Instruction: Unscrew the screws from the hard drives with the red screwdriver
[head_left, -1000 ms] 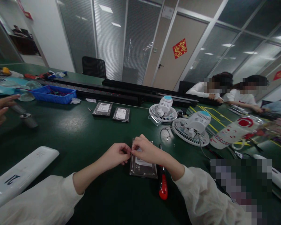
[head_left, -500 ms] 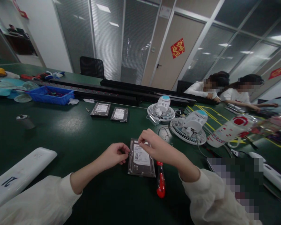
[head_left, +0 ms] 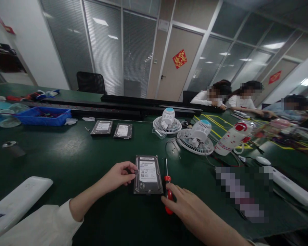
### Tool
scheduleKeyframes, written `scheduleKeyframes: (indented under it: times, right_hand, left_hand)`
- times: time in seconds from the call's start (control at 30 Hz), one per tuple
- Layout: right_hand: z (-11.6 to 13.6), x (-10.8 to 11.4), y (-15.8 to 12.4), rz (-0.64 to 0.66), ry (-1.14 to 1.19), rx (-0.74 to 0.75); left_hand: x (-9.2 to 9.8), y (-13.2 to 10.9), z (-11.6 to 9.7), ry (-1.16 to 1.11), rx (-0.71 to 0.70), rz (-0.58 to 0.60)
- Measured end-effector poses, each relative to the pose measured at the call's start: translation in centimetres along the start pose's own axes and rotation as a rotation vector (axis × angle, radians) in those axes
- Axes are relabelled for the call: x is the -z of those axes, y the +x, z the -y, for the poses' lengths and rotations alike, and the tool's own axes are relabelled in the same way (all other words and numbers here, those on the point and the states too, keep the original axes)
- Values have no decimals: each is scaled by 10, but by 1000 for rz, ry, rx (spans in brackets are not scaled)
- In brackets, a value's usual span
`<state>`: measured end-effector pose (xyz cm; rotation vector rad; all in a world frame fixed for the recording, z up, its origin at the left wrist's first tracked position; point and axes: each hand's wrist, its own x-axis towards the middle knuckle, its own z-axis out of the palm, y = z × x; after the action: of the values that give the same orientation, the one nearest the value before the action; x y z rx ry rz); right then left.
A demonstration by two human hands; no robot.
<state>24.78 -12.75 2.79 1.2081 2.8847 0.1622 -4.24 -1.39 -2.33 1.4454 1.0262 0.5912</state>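
A hard drive (head_left: pixel 147 174) lies flat on the green table (head_left: pixel 74 150) in front of me, its white label up. My left hand (head_left: pixel 119 176) rests against the drive's left edge, fingers curled and pinched at that side. A red-handled screwdriver (head_left: pixel 167 189) lies just right of the drive. My right hand (head_left: pixel 184 205) reaches onto the screwdriver's red handle with the fingers stretched out over it, not closed.
Two more hard drives (head_left: pixel 102 127) (head_left: pixel 123 131) lie farther back. Two small white fans (head_left: pixel 168 121) (head_left: pixel 196 138) sit on their grilles at right. A blue bin (head_left: pixel 42 116) stands far left, a white bar (head_left: pixel 12 205) near left. Other people sit at the far right.
My right hand left the top of the hard drive and came down to the screwdriver beside it. My left hand stayed at the drive's left edge. The camera swung to the right.
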Motion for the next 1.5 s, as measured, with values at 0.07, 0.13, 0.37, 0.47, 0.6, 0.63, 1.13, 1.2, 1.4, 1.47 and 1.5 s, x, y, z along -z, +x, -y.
scheduleKeyframes:
  times: [0.07, 0.13, 0.37, 0.47, 0.6, 0.63, 1.13, 1.2, 1.4, 1.47, 1.5]
  right_hand:
    - [2, -2, 4, -62, -106, 52]
    - [1, 0, 8, -107, -165, 108]
    - [-13, 25, -7, -329, -123, 78]
    - [-28, 48, -9, -516, -43, -9]
    - [-56, 84, 14, -841, 62, -4]
    - [-62, 91, 25, -899, 112, -3]
    - [-58, 52, 161, -897, 809, 35]
    - [-59, 50, 158, -922, 849, 49]
    - [-57, 49, 151, -862, 735, 118]
    - [-55, 47, 151, -850, 679, 120]
    - [-54, 47, 152, -848, 663, 118]
  left_hand:
    - [1, 1, 3, 9, 1, 4]
    - [2, 1, 4, 16, 2, 7]
    - [3, 1, 0, 29, -15, 23]
    - [3, 0, 0, 31, -14, 25]
    - [4, 0, 3, 25, -20, 29]
    - [4, 0, 3, 22, -21, 30]
    - [-6, 5, 1, -49, 31, -42]
    - [-6, 4, 1, -57, 33, -49]
    - [-6, 1, -1, -66, 41, -51]
    - [-5, 1, 1, -64, 40, -54]
    - [-5, 2, 2, -63, 39, -55]
